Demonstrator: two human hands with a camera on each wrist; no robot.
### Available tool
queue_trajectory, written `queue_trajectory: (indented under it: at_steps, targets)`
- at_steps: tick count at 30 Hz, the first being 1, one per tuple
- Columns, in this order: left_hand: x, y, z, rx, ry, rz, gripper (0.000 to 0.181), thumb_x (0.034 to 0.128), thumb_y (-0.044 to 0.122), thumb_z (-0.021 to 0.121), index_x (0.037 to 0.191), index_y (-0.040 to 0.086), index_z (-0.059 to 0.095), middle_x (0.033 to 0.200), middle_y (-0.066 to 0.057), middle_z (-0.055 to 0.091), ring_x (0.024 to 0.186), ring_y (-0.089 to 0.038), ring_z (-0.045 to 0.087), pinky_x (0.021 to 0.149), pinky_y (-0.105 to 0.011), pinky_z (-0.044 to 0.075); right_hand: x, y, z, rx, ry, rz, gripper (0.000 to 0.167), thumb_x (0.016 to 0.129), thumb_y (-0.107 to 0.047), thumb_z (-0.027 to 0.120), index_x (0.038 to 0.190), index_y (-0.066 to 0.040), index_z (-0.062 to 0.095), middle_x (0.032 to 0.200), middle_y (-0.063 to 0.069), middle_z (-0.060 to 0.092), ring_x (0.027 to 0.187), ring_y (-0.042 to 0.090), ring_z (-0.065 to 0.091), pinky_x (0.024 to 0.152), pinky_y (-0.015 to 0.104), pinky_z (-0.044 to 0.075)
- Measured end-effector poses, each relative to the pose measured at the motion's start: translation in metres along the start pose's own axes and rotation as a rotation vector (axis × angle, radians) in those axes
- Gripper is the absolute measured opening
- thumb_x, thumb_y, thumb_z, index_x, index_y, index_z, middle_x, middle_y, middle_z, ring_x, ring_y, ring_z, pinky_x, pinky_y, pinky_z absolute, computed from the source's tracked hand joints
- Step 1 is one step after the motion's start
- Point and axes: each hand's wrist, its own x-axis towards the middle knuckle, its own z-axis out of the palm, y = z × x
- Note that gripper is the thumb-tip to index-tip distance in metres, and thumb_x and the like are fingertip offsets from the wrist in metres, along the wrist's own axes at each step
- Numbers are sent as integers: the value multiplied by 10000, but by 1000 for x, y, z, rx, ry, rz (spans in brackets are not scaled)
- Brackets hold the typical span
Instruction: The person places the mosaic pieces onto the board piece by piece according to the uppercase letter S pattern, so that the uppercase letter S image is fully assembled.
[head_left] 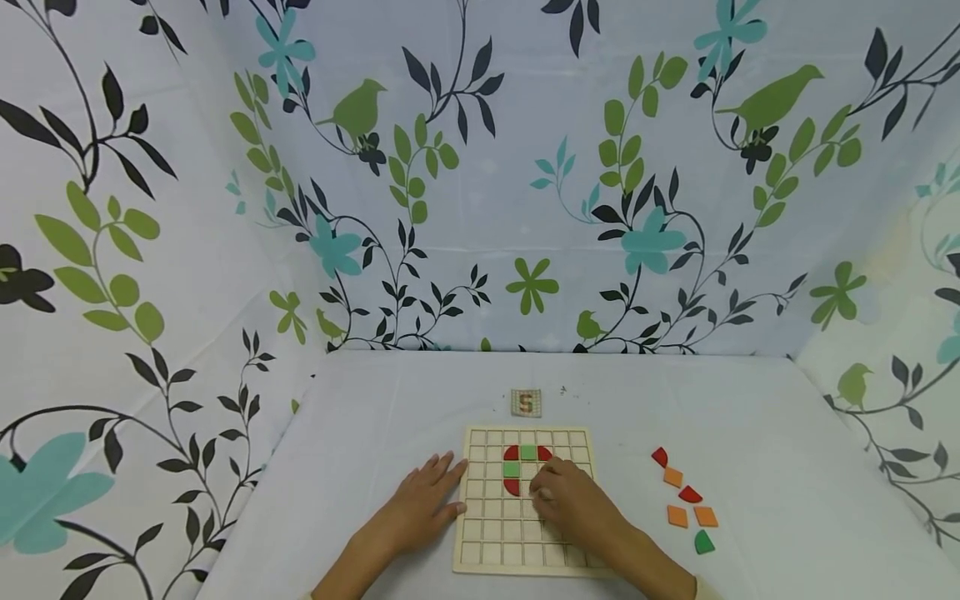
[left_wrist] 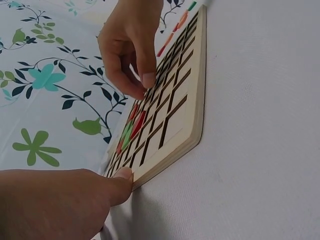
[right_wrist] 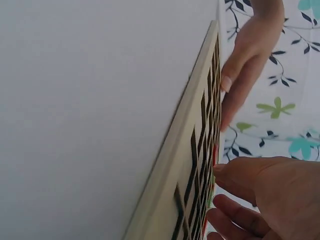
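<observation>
Right hand (head_left: 576,502), board (head_left: 480,531) beneath (contact unclear)

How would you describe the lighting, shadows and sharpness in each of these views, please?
Head: even, diffuse light, but the patterned card is too small for fine detail; left wrist: a soft shadow on the white cloth beside the board, near the left grip; right wrist: dim and slightly soft, the board's squares foreshortened.

Two hands (head_left: 423,508) (head_left: 576,507), one board (head_left: 512,528), one card (head_left: 526,403), three orange pieces (head_left: 677,517), five red pieces (head_left: 690,495) and three green pieces (head_left: 703,542) show.
</observation>
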Motion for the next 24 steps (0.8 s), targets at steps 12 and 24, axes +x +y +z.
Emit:
queue_trajectory:
  at_steps: [12,24]
  targets:
    - [0,0,-1,15,-9,1,672,1079,434,587,1634,107,394,1691,-231,329,1564,-472,295,1215,-700,287,-58,58,-72,39,108,425,315,944,-120,799,1236,-45,709,1225,145,662,1091,321,656,866,512,587]
    - [0,7,-4,-12,-32,-29,684,1071,443,595,1634,111,395,1706,-206,315,1577,-461,271,1228,-696,263,-93,118,-94,-14,-30,641,281,947,-127,786,1152,31,676,1040,174,616,932,303,590,861,537,570]
